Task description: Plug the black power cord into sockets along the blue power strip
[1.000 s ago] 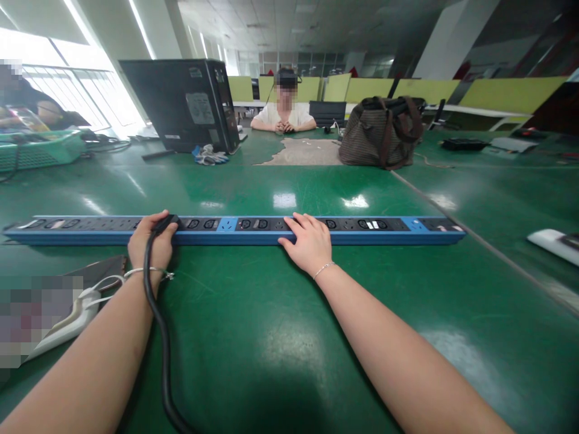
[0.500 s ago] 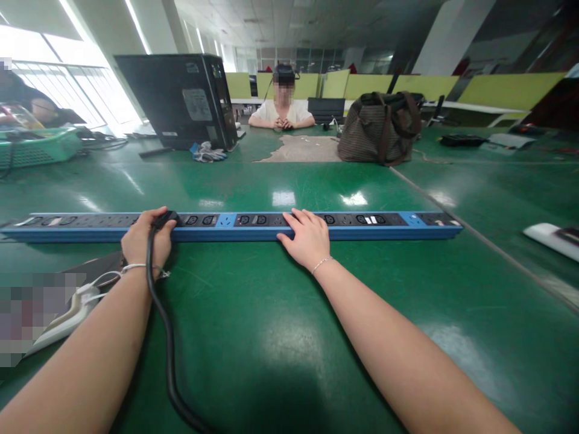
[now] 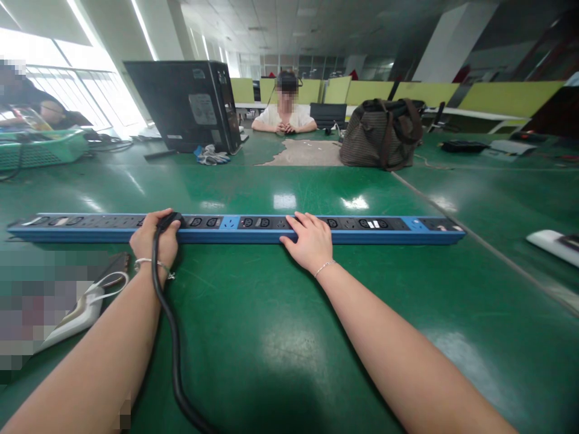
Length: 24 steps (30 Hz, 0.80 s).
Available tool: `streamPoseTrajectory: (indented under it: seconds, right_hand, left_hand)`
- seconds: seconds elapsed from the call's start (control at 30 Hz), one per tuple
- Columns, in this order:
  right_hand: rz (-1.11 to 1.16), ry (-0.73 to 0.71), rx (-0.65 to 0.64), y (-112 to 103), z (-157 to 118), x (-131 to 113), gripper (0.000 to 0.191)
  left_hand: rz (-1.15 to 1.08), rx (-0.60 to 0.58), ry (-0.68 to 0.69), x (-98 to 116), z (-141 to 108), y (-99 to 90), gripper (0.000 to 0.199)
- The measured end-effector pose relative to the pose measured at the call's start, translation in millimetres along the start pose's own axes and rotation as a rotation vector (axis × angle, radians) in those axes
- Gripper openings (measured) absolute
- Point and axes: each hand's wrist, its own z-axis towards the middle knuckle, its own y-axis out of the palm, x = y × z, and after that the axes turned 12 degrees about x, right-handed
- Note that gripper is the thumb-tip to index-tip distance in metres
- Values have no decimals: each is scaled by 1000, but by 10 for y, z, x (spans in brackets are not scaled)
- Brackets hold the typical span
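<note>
A long blue power strip [image 3: 366,237] with black and blue sockets lies crosswise on the green table. My left hand [image 3: 155,240] is closed around a black plug [image 3: 178,219] over the strip's left part; whether the plug sits fully in a socket I cannot tell. From it a thick black cord [image 3: 175,343] runs over my wrist and down toward me. Just right of the strip's middle rests my right hand [image 3: 311,241], its fingers reaching across to the far edge and the thumb against the near side, holding the strip.
Across the green table [image 3: 289,331] stand a black computer case [image 3: 181,108], gloves [image 3: 211,155] and a brown bag [image 3: 380,135]. A person [image 3: 284,114] sits opposite. Far left is a green basket [image 3: 45,150]; a white object [image 3: 554,244] lies at the right edge.
The view has shifted slightly, so everything sits a little lower and further right. Both hands keep their places on the plug and the power strip.
</note>
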Motion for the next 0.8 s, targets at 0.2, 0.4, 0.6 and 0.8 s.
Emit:
streamPoseTrajectory:
  seconds: [0.2, 0.4, 0.6, 0.8]
  right_hand:
    - [-8, -7, -2, -3, -4, -3, 49]
    - [-8, -7, 2, 4, -5, 2, 49]
    - [-4, -8, 11, 2, -7, 2, 49]
    - [2, -11, 20, -1, -7, 3, 49]
  left_hand:
    - [-178, 155, 44, -19, -8, 46, 38]
    - [-287, 255, 8, -28, 10, 114, 37]
    - [-276, 165, 64, 391, -115, 34, 36]
    - [-255, -127, 179, 880, -354, 89, 31]
